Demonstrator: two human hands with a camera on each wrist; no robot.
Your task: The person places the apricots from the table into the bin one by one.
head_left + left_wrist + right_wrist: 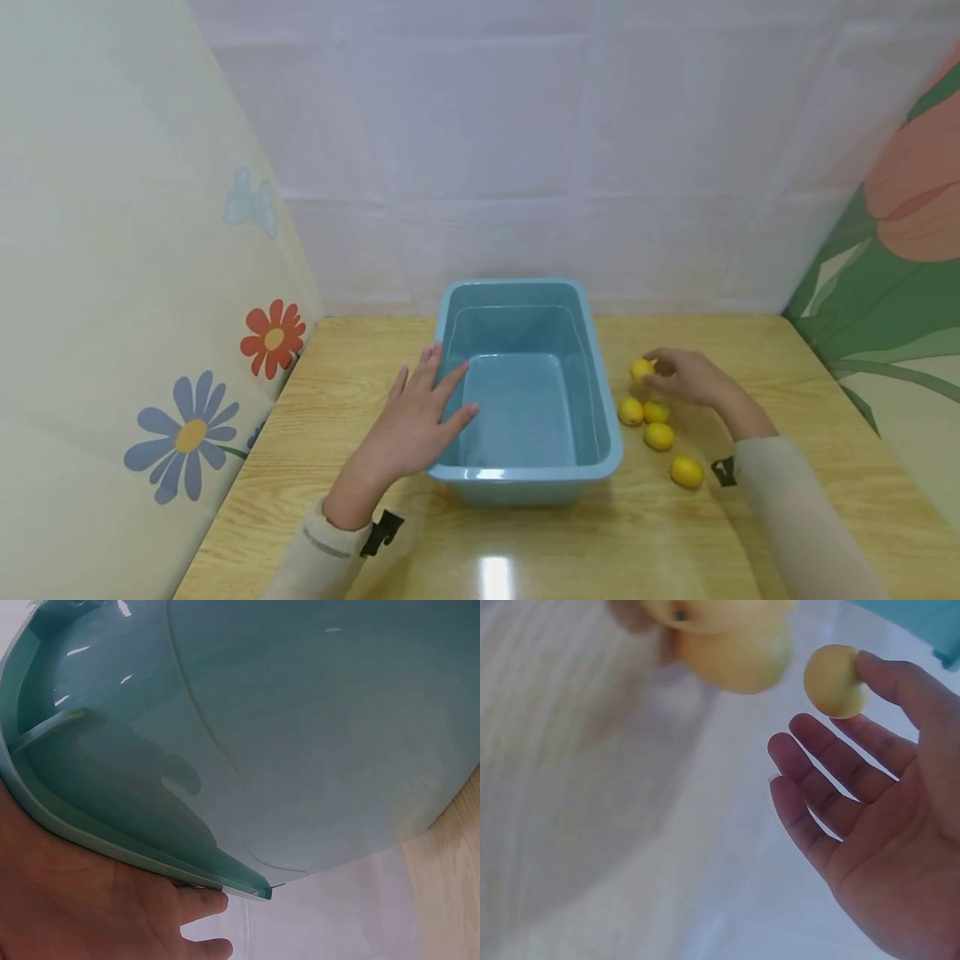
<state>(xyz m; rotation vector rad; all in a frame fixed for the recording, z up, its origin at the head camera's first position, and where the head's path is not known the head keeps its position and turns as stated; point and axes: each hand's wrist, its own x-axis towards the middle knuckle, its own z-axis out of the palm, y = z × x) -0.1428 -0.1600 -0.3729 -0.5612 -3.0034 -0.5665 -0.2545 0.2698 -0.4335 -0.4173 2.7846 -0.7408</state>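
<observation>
While the left hand [405, 437] splays at the basin [525, 474], the right hand [690, 379] pinches a lemon [641, 369], likely light, firm: grip its middle

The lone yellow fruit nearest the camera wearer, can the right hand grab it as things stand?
Probably not until it's free: the right hand appears to pinch another fruit. Otherwise the way looks open, as the lone yellow fruit lies near the right sleeve with nothing over it.

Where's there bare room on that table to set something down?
The table is bare between the flowered wall and left hand, and this side of the blue tub. It's crowded right of the tub, with yellow fruits and the right hand.
</observation>
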